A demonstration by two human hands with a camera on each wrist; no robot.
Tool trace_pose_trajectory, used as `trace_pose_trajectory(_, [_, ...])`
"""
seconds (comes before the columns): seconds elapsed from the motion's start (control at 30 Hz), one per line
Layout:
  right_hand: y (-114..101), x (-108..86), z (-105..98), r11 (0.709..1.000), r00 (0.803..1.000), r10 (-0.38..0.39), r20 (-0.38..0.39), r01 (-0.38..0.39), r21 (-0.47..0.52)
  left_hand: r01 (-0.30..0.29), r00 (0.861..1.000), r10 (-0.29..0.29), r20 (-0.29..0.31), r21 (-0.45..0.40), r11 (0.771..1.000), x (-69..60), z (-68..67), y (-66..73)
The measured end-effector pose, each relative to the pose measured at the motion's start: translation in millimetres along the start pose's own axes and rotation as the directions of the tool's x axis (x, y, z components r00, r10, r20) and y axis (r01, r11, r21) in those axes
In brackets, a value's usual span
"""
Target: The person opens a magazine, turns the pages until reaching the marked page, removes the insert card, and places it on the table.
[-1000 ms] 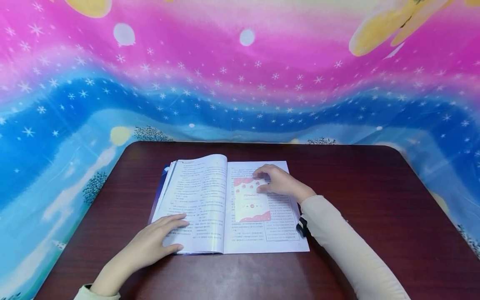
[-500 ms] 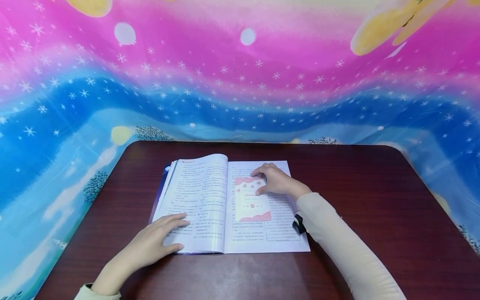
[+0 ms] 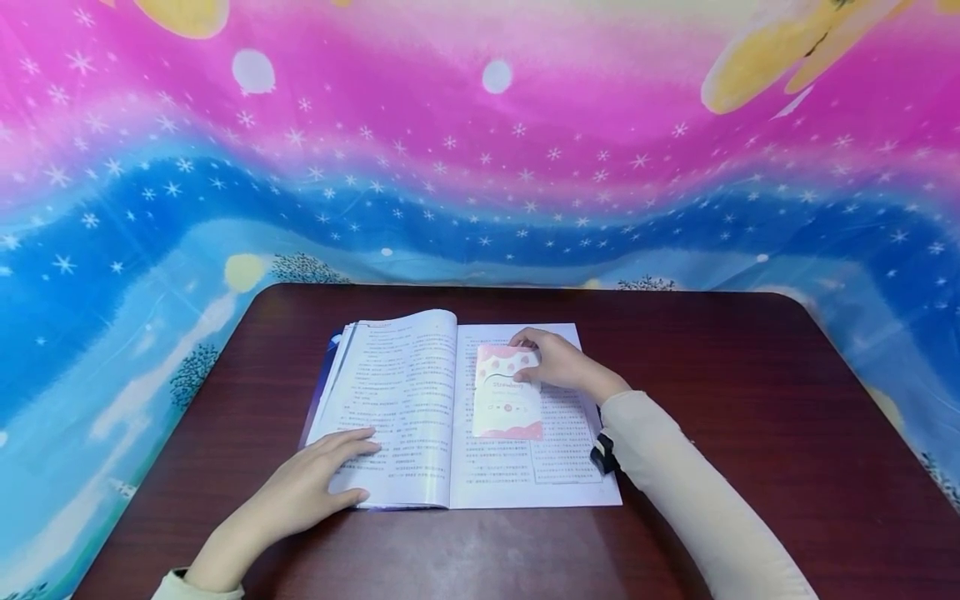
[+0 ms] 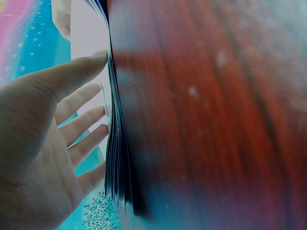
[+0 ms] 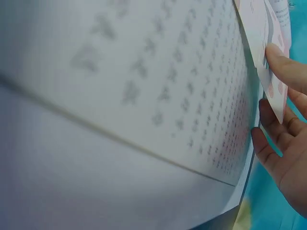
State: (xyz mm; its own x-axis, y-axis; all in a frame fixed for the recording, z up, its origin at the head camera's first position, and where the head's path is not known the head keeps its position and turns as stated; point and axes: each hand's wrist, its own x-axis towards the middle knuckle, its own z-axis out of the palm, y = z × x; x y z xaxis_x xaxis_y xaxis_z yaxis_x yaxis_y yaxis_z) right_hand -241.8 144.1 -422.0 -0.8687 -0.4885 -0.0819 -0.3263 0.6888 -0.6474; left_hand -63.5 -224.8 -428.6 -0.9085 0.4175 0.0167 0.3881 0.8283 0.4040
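An open magazine (image 3: 397, 400) with printed text lies on the table. Over its right page is a pink-and-white card (image 3: 504, 421) with strawberry drawings and lettering. My right hand (image 3: 558, 362) pinches the card's upper right part, thumb on top and fingers behind. In the right wrist view, the card (image 5: 263, 38) stands tilted off the page near the fingers. My left hand (image 3: 303, 483) rests on the lower left page with its fingers spread. In the left wrist view, the thumb of the left hand (image 4: 43, 143) touches the edge of the stacked pages.
The magazine lies on a dark reddish-brown table (image 3: 720, 392) with rounded far corners. Behind the table hangs a colourful cloth (image 3: 480, 183) with snowflakes. A black band (image 3: 602, 454) is on the right sleeve.
The card's upper edge has risen off the page in my right hand, and the card has shifted slightly right. My left hand stays in place.
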Motion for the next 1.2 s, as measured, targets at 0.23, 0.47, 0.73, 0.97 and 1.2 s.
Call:
trace_pose_trajectory(0.23, [1.5, -14.8, -11.3, 0.998, 1.0, -0.007, -0.027, 0.009, 0.068, 0.01, 1.0, -0.01, 0.0, -0.002, 1.0, -1.2, 0.8, 0.8])
trace_pose_trajectory(0.47, [12.4, -26.3, -23.8, 0.991, 0.995, -0.001, -0.101, 0.014, 0.131, 0.005, 1.0, -0.005, -0.007, 0.002, 1.0, -1.3, 0.3, 0.7])
trace_pose_trajectory(0.73, [35.3, -45.6, -41.3, 0.985, 0.98, 0.042, -0.196, -0.008, 0.172, 0.017, 1.0, -0.017, 0.0, -0.001, 1.0, -1.7, -0.2, 0.7])
trace_pose_trajectory(0.97, [66.8, -71.0, -62.8, 0.983, 0.965, 0.087, -0.248, -0.042, 0.18, 0.031, 1.0, -0.031, -0.001, -0.011, 0.999, -2.9, 0.5, 1.1])
trace_pose_trajectory(1.2, [93.7, -97.8, -84.9, 0.988, 0.967, 0.1, -0.235, -0.068, 0.139, 0.025, 1.0, -0.025, -0.002, -0.015, 1.0, -0.6, 0.0, 1.3])
